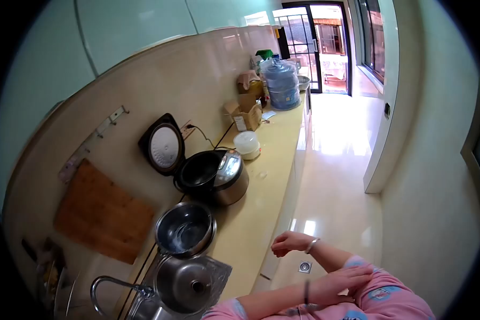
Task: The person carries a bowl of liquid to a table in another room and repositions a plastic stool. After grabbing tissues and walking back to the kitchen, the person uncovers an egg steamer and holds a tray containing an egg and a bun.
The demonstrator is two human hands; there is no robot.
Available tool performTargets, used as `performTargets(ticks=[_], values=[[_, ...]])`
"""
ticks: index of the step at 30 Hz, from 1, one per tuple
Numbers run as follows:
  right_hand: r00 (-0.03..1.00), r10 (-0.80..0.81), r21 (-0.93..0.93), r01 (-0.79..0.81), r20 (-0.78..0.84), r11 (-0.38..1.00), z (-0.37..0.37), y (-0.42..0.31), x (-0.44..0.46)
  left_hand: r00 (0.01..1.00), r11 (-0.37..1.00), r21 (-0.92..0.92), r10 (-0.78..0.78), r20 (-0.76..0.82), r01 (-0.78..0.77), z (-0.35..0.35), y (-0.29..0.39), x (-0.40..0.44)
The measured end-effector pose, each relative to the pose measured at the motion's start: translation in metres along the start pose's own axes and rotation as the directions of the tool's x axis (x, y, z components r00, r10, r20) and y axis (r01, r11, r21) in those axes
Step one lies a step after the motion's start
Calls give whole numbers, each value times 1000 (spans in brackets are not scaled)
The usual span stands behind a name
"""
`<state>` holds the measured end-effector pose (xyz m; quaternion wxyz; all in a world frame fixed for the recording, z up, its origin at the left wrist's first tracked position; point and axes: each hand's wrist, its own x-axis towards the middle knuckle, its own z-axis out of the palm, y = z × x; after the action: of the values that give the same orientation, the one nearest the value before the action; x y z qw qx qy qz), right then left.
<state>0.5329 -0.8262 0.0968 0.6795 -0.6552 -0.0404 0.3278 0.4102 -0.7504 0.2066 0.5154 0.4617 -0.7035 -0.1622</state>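
My left hand [346, 280], with a dark band at its wrist, lies across my right arm. Its fingers grip the pink patterned sleeve [381, 280]; part of the thumb side is hidden. My right hand [289, 243] is held out over the floor beside the counter's front edge, a silver bracelet [312, 245] on its wrist. Its fingers curl loosely inward with nothing visible in them. Left of it, on the counter, stands a rice cooker [234, 181] with its lid [164, 148] raised. A dark metal pot [185, 228] with wet, whitish streaks inside rests at the sink's edge.
A steel sink [184, 282] with a curved faucet [114, 280] is at lower left. A wooden cutting board [101, 213] leans on the wall. Farther along the counter [274, 160] are white containers [247, 145], a cardboard box [245, 114] and a large water bottle [281, 85].
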Motion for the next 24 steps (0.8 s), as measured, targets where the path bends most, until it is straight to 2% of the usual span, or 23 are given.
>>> performTargets(ticks=[1,2,3,4,5,6,7,8,9,10,11,12,15,17,19,21,23,24], values=[[994,-81,240,63,67,969,-20,1,-9,990,982,-141,-113,86,124,-16,-18,-7],[995,-78,240,60,68,969,-35,2,-13,960,930,-265,-211,182,254,-34,-37,-16],[998,-36,-131,30,-43,991,-48,3,-15,928,895,-245,-359,98,372,-51,-49,-30],[987,-38,-482,-44,-159,875,-59,6,-15,879,865,-174,-476,17,471,-68,-60,-47],[962,-82,-756,-149,-259,637,-71,10,-13,839,836,-145,-541,-53,530,-77,-78,-68],[930,-165,-912,-266,-328,312,-84,15,-8,791,801,-119,-599,-127,587,-82,-96,-90],[894,-281,-924,-378,-349,-54,-101,19,2,715,735,-134,-678,-171,665,-81,-110,-118],[772,-622,-984,-175,-129,-13,-129,41,27,630,664,-151,-744,-220,732,-88,-127,-138],[821,-540,-973,-77,-187,219,-132,8,34,521,581,-284,-812,-261,763,-100,-126,-136],[872,-451,-932,-16,-191,363,-144,-15,43,403,490,-425,-871,-282,761,-109,-125,-132],[917,-356,-867,24,-180,498,-161,-37,56,404,508,-429,-859,-315,747,-117,-146,-143],[923,-353,-881,38,-150,472,-181,-56,75,377,508,-459,-857,-350,729,-117,-171,-159],[862,-506,-864,245,-14,440,-219,-103,117,270,461,-506,-873,-407,729,-126,-200,-154],[847,-529,-830,335,58,446,-234,-153,150,200,364,-412,-899,-390,835,-138,-208,-149],[857,-514,-819,326,45,472,-248,-204,193,131,365,-471,-879,-458,803,-135,-218,-155],[744,-662,-831,419,85,365,-259,-254,245,69,382,-516,-848,-525,767,-134,-223,-156],[749,-662,-803,419,42,424,-271,-294,311,-94,268,-543,-831,-548,796,-133,-217,-151],[754,-656,-807,395,13,438,-273,-310,341,-154,297,-570,-776,-611,766,-123,-221,-152]])
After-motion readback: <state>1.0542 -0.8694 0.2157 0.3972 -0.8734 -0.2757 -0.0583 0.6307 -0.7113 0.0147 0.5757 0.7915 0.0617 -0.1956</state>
